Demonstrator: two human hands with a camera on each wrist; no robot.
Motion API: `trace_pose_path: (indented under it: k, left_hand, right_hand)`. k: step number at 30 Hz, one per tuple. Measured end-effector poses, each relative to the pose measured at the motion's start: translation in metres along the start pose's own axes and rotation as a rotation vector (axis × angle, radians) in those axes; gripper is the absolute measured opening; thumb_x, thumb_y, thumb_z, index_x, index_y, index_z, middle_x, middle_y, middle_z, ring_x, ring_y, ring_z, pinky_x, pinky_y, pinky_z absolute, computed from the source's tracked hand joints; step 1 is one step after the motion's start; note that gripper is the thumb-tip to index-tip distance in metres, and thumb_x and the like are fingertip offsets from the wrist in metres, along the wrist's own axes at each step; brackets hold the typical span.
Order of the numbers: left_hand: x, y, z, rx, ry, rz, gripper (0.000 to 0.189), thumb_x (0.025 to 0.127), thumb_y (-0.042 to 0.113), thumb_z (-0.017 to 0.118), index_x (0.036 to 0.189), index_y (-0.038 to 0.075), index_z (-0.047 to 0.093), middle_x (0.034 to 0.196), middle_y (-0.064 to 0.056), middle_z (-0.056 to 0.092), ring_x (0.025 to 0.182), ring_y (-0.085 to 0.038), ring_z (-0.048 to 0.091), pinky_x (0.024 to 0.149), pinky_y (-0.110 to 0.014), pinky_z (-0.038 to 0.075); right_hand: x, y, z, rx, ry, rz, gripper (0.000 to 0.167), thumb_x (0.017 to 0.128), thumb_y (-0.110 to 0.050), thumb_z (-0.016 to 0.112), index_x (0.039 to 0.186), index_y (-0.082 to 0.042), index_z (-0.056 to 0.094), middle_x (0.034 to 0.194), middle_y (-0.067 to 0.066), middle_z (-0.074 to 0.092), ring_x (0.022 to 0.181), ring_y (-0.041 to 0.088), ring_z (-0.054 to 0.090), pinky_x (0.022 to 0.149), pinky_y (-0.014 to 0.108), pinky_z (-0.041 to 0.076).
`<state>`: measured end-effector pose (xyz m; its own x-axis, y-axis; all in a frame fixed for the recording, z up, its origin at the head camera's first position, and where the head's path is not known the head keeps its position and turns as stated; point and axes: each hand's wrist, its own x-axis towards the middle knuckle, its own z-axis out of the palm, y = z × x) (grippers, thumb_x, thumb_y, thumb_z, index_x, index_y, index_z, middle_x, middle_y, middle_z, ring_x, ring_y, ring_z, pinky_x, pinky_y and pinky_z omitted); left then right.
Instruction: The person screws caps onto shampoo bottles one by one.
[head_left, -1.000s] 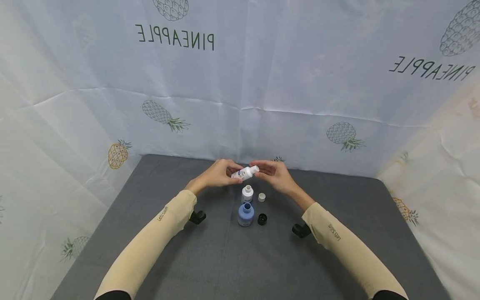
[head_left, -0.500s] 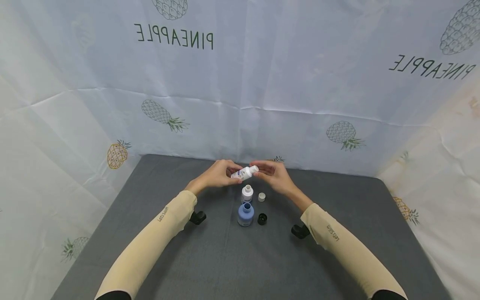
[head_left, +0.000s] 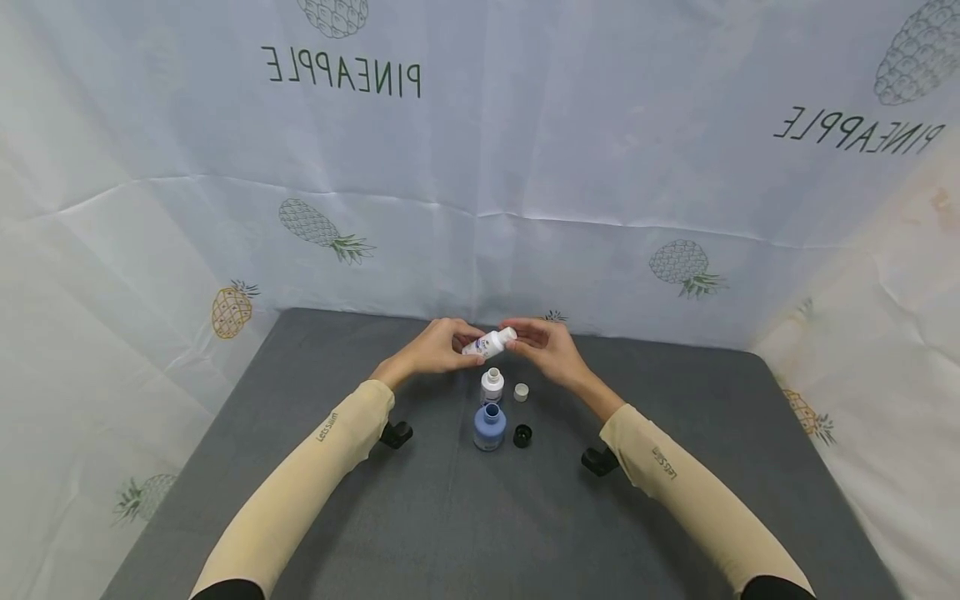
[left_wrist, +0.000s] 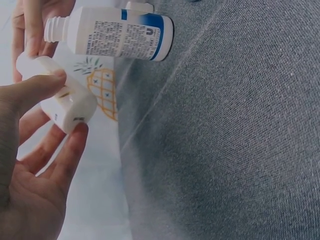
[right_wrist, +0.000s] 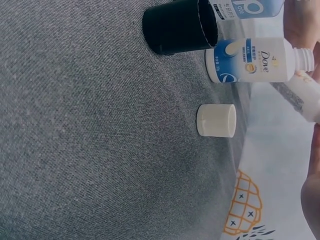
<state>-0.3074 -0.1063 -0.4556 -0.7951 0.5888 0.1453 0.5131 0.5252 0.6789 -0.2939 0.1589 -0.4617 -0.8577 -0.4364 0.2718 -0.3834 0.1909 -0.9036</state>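
My left hand (head_left: 433,347) grips a small white bottle (head_left: 483,346) by its body, tilted with the capped end up to the right. My right hand (head_left: 551,348) pinches the bottle's white cap (head_left: 508,334) between thumb and fingers. In the left wrist view, the left thumb lies along the held bottle (left_wrist: 80,105) and a fingertip supports its base. Just below the hands, an uncapped white Dove bottle (right_wrist: 267,62) stands upright with its threaded neck bare. A loose white cap (right_wrist: 216,121) sits beside it on the table.
Nearer the person stands an uncapped blue bottle (head_left: 489,431), in front of the Dove bottle. To its right lies a black cap (head_left: 522,436). The grey table (head_left: 480,525) ends at the back against a pineapple-print curtain (head_left: 570,167).
The head view has shifted slightly. Both hands keep their hold on the tilted bottle and its cap, with hardly any visible movement.
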Motion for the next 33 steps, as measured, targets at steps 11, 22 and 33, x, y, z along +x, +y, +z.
trace_pose_path:
  k: [11, 22, 33]
  left_hand:
    - [0.006, -0.005, 0.008, -0.051, 0.008, 0.002, 0.043, 0.097, 0.016, 0.081, 0.135, -0.002, 0.073, 0.121, -0.019, 0.078, 0.107, -0.03, 0.077, 0.095, -0.038, 0.068]
    - [0.011, -0.01, 0.019, -0.113, 0.014, -0.048, 0.043, 0.097, 0.013, 0.081, 0.135, -0.004, 0.071, 0.125, -0.021, 0.079, 0.116, -0.034, 0.077, 0.1, -0.04, 0.067]
    - [0.019, -0.014, 0.033, -0.094, -0.022, -0.062, 0.038, 0.094, 0.006, 0.083, 0.126, -0.009, 0.069, 0.121, -0.025, 0.078, 0.113, -0.037, 0.079, 0.097, -0.036, 0.067]
  right_hand:
    - [-0.005, 0.001, -0.006, -0.01, 0.052, 0.061, 0.039, 0.101, -0.004, 0.075, 0.138, 0.004, 0.069, 0.14, 0.027, 0.07, 0.131, 0.044, 0.069, 0.108, 0.028, 0.061]
    - [-0.013, 0.007, -0.016, -0.054, 0.143, 0.109, 0.03, 0.101, -0.006, 0.076, 0.128, 0.006, 0.073, 0.131, 0.028, 0.074, 0.107, 0.001, 0.074, 0.101, 0.021, 0.062]
    - [-0.02, 0.01, -0.022, -0.113, 0.174, 0.101, 0.015, 0.102, -0.007, 0.075, 0.112, 0.004, 0.075, 0.114, 0.024, 0.077, 0.094, -0.002, 0.071, 0.089, 0.014, 0.059]
